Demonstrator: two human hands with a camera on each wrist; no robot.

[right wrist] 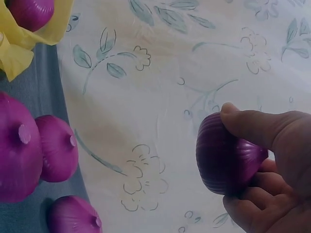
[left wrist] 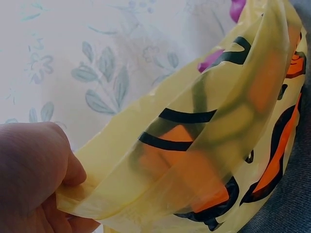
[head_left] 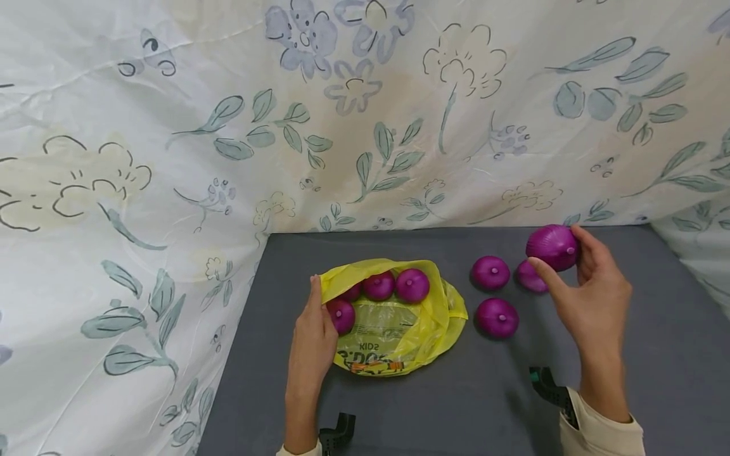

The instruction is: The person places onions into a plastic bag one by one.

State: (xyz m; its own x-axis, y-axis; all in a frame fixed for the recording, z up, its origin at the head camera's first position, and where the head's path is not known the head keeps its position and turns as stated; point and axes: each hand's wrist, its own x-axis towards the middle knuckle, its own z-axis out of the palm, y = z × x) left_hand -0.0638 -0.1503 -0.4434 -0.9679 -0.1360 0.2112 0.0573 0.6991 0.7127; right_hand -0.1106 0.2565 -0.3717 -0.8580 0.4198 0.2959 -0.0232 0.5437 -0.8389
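Now left hand (head_left: 315,328) grips one bag (head_left: 393,322), right hand (head_left: 599,297) one onion (head_left: 550,247), three onions (head_left: 497,318) loose.

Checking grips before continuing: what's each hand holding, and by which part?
Left hand pinches the yellow bag by its rim; right hand holds a purple onion by its sides.

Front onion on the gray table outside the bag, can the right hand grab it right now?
Probably not: the right hand already holds another onion, though nothing covers the front onion.
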